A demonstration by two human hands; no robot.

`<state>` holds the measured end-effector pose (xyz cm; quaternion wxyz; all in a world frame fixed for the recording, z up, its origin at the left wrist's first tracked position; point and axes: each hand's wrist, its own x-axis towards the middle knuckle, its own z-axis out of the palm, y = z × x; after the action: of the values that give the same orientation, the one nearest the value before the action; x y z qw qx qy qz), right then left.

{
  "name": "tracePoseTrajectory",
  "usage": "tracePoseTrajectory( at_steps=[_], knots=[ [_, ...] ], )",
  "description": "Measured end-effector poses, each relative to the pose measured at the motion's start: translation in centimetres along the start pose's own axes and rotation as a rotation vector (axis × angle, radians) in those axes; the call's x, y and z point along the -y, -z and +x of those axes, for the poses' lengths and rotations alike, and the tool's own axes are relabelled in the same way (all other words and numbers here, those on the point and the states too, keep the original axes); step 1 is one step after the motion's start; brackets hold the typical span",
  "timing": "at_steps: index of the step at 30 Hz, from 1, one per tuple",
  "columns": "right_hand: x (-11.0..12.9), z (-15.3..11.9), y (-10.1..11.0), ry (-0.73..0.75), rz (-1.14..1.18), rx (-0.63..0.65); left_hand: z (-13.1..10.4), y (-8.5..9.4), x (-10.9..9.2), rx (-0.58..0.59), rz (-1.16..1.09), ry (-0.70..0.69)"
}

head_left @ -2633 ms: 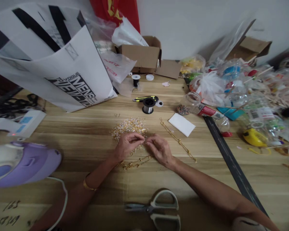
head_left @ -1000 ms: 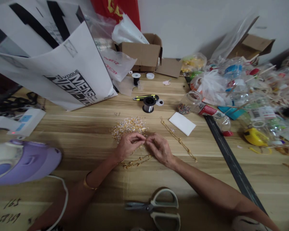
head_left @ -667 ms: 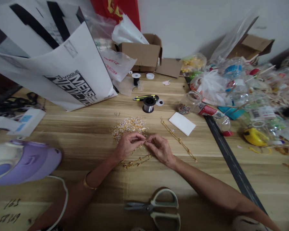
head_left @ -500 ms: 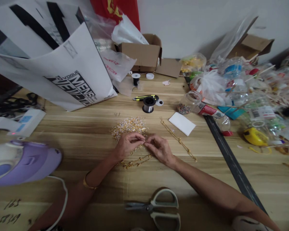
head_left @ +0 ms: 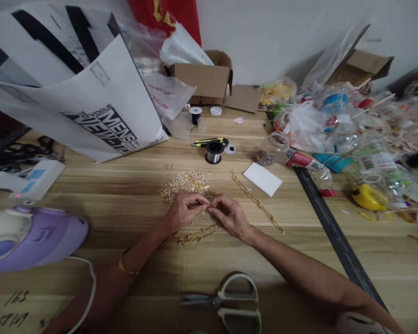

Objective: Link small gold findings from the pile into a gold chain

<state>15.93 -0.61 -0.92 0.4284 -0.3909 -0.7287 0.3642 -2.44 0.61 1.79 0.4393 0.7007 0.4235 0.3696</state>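
Note:
My left hand and my right hand meet at their fingertips, both pinched on something too small to make out. Just behind them lies a pile of small gold and clear beads. A gold chain rests on the table below my fingers, partly covered by my left hand. Another gold chain stretches slantwise to the right of my right hand. Nearer the front edge lie scissors with pale handles.
Beyond the beads stand a wire spool, a yellow cutter and a white pad. A bead jar and plastic bottles crowd the right. At left are a large bag and a purple appliance.
The view has shifted very slightly. Both hands keep nearly the same place, with only a small movement at the fingertips.

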Motion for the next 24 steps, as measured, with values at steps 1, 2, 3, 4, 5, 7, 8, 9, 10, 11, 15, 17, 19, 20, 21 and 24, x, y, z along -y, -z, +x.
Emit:
tracePoseTrajectory(
  at_steps=[1, 2, 3, 4, 5, 7, 8, 9, 10, 11, 15, 17, 19, 20, 21, 24],
  knots=[
    [0.00, 0.02, -0.01, 0.013, -0.004, 0.000, -0.02, -0.04, 0.01, -0.001, -0.009, 0.002],
    [0.03, 0.04, -0.02, 0.026, -0.008, 0.001, -0.05, -0.09, 0.02, -0.002, -0.022, 0.004],
    [0.08, 0.07, -0.01, 0.039, -0.011, 0.001, -0.08, -0.13, 0.05, -0.004, -0.035, 0.009],
    [0.16, 0.10, 0.00, 0.051, -0.016, 0.002, -0.12, -0.16, 0.07, -0.008, -0.045, 0.015],
    [0.23, 0.13, 0.02, 0.063, -0.024, 0.002, -0.15, -0.19, 0.08, -0.014, -0.052, 0.021],
    [0.37, 0.18, 0.07, 0.087, -0.039, 0.005, -0.22, -0.24, 0.06, -0.027, -0.061, 0.033],
    [0.42, 0.19, 0.09, 0.095, -0.046, 0.006, -0.24, -0.26, 0.03, -0.030, -0.064, 0.037],
    [0.44, 0.19, 0.11, 0.101, -0.054, 0.006, -0.25, -0.27, 0.00, -0.030, -0.064, 0.041],
    [0.44, 0.19, 0.12, 0.108, -0.060, 0.007, -0.26, -0.28, -0.01, -0.030, -0.062, 0.043],
    [0.41, 0.18, 0.13, 0.117, -0.063, 0.009, -0.26, -0.29, -0.01, -0.029, -0.057, 0.043],
    [0.28, 0.13, 0.12, 0.144, -0.079, 0.025, -0.21, -0.39, 0.23, -0.040, -0.037, 0.023],
    [0.27, 0.09, 0.09, 0.135, -0.089, 0.029, -0.19, -0.43, 0.35, -0.043, -0.034, 0.015],
    [0.30, 0.04, 0.05, 0.113, -0.092, 0.025, -0.18, -0.39, 0.30, -0.047, -0.034, 0.018],
    [0.32, 0.02, 0.04, 0.101, -0.091, 0.020, -0.17, -0.33, 0.21, -0.050, -0.038, 0.023],
    [0.35, 0.00, 0.04, 0.089, -0.088, 0.015, -0.15, -0.25, 0.08, -0.055, -0.043, 0.034],
    [0.44, 0.03, 0.10, 0.039, -0.055, -0.011, -0.08, 0.06, -0.39, -0.069, -0.079, 0.084]
  ],
)
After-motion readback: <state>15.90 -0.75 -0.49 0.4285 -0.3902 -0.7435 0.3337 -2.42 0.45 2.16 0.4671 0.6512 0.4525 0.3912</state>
